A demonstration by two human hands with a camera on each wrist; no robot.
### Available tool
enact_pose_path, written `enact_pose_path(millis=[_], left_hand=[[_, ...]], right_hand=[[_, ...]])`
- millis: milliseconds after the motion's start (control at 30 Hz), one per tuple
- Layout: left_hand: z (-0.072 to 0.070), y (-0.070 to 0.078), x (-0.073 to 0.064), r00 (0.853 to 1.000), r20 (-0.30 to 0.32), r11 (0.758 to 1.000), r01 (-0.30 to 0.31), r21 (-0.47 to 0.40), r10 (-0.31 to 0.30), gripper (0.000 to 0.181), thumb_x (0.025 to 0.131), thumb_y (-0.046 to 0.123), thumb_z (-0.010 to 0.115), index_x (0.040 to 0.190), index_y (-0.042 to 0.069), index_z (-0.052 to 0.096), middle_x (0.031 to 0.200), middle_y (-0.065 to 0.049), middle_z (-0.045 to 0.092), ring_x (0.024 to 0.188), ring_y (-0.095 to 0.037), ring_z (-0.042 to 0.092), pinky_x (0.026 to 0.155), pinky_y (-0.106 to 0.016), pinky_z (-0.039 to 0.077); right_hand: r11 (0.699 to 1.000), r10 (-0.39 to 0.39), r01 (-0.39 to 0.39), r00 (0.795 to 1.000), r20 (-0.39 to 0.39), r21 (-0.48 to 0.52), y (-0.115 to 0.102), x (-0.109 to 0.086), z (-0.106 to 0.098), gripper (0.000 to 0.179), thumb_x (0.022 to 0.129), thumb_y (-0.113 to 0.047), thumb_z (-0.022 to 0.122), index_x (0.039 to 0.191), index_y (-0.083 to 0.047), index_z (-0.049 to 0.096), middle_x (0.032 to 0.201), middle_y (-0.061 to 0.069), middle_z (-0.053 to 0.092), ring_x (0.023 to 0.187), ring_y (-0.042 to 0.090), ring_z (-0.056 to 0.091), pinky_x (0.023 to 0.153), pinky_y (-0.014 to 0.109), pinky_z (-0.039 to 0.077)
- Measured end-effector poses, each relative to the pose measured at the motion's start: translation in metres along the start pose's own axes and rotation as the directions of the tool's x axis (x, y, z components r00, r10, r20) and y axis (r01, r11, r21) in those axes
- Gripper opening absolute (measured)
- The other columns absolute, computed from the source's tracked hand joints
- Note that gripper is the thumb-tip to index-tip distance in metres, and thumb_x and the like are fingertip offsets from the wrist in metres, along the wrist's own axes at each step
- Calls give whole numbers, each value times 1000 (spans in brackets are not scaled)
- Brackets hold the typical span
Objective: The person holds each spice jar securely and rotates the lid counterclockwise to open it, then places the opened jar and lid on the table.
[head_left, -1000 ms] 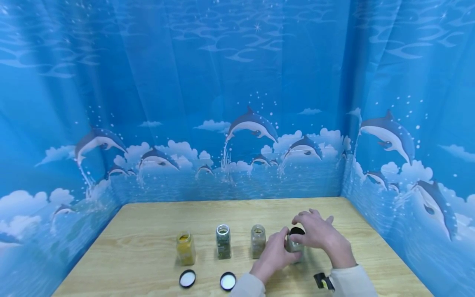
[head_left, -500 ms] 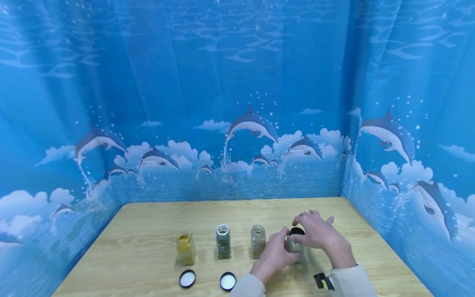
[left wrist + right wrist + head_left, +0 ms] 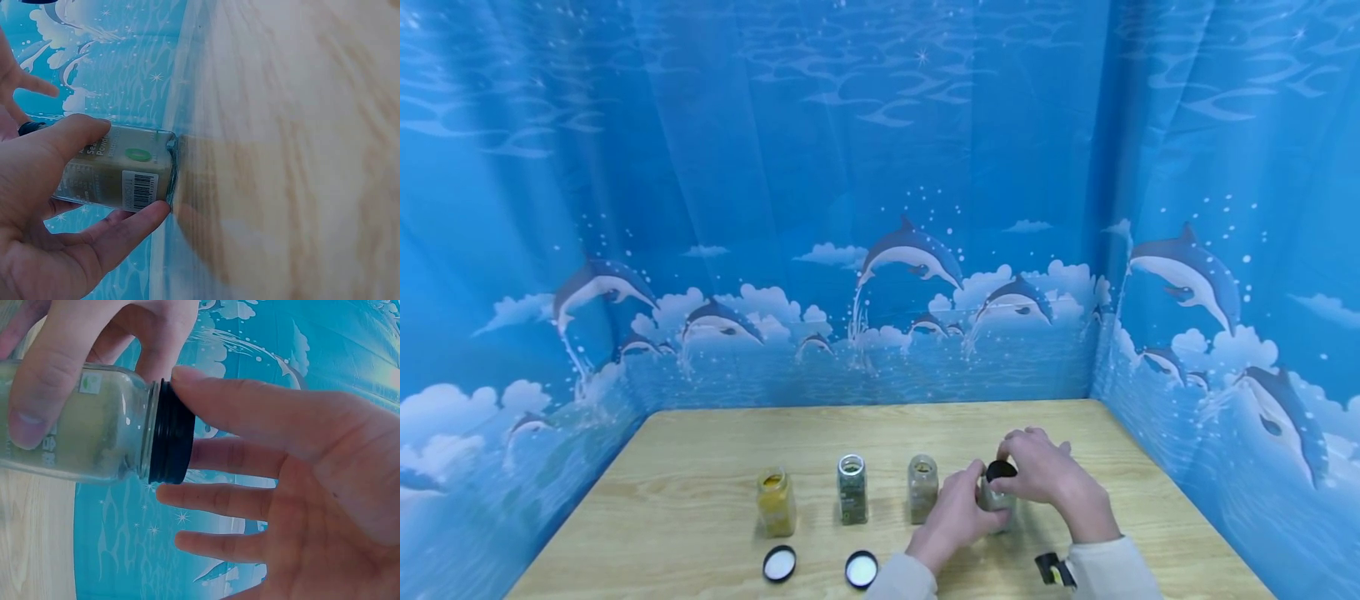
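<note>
My left hand (image 3: 953,515) grips a square glass spice jar (image 3: 149,156) of greenish-tan powder, thumb on one side and fingers on the other. In the left wrist view its label and barcode show, and its base is close to or on the table. On the jar's mouth sits a black lid (image 3: 174,434). My right hand (image 3: 1047,471) pinches that lid from above between thumb and forefinger. The other right fingers stretch out past the lid in the right wrist view.
Left of the held jar stand three lidless jars: tan powder (image 3: 922,492), dark green herbs (image 3: 852,492) and yellow powder (image 3: 777,504). Two black lids lie white side up, one (image 3: 779,564) before the yellow jar, another (image 3: 861,570) farther right. A small black-and-yellow object (image 3: 1054,570) is beside the right sleeve.
The right hand's fingers have shifted slightly around the lid, drawing in closer on its far side. The left hand and the jars stay in place.
</note>
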State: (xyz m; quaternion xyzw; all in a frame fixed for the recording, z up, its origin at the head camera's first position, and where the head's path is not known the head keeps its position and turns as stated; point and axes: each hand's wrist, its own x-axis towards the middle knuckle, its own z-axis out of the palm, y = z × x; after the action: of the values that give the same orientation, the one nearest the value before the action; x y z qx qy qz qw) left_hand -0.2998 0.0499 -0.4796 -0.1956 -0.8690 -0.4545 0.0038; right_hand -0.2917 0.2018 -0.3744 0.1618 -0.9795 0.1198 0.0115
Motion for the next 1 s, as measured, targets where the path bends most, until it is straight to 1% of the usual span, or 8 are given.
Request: enact_pose_path(millis=[100,300,533,700,800,900,1000], left_hand=[[0,0,0,1000,-11,1000,-5,11,5,39,83,29,86,110,25,58,81,10,57,72,-4,48,60,-21,41],[1,1,-1,1000,-20,1000,-23,17,23,41,82,28,86,113,25,59,84,8,60,74,-3,50,62,-21,42],[1,2,1,1000,3,1000,15,1,-15,41,84,28,85,115,26,58,85,9,60,73,-3,50,62,-21,43],[1,2,0,1000,1,1000,24,8,-24,40,84,29,85,113,26,58,84,9,58,73,-4,49,61,-22,42],[1,1,1,1000,-2,1000,21,4,-21,38,84,28,85,111,26,59,82,10,57,73,-4,48,60,-21,41],[2,0,1,1000,-1,1000,17,-2,-17,37,84,28,85,109,27,58,82,11,58,74,-3,49,61,-21,42],[1,0,1,1000,0,1000,21,-7,-21,36,84,27,85,107,28,58,84,11,59,76,-3,50,62,-21,44]], right_hand=[[1000,-19,19,1000,4,3,0,0,1,30,81,-25,88,105,-11,76,124,15,69,122,49,56,93,94,28],[999,-35,35,999,2,17,0,-2,0,33,80,-21,89,107,-10,75,122,14,70,122,49,56,92,94,29],[999,-28,28,1000,11,24,2,-1,0,34,81,-21,88,109,-9,75,121,14,71,121,49,57,91,95,28],[999,-36,36,999,12,25,2,0,0,34,80,-22,88,109,-8,75,119,13,72,121,49,58,90,95,29],[999,-34,33,999,15,19,3,0,-1,39,81,-26,87,113,-7,74,122,15,71,122,50,57,90,95,28],[1000,-8,8,1000,9,8,3,0,-1,46,82,-32,86,116,-6,73,125,16,70,123,50,56,92,96,26],[1000,20,-20,1000,-2,-9,3,-1,-2,48,82,-39,85,115,-7,73,122,15,71,120,48,58,93,95,25]])
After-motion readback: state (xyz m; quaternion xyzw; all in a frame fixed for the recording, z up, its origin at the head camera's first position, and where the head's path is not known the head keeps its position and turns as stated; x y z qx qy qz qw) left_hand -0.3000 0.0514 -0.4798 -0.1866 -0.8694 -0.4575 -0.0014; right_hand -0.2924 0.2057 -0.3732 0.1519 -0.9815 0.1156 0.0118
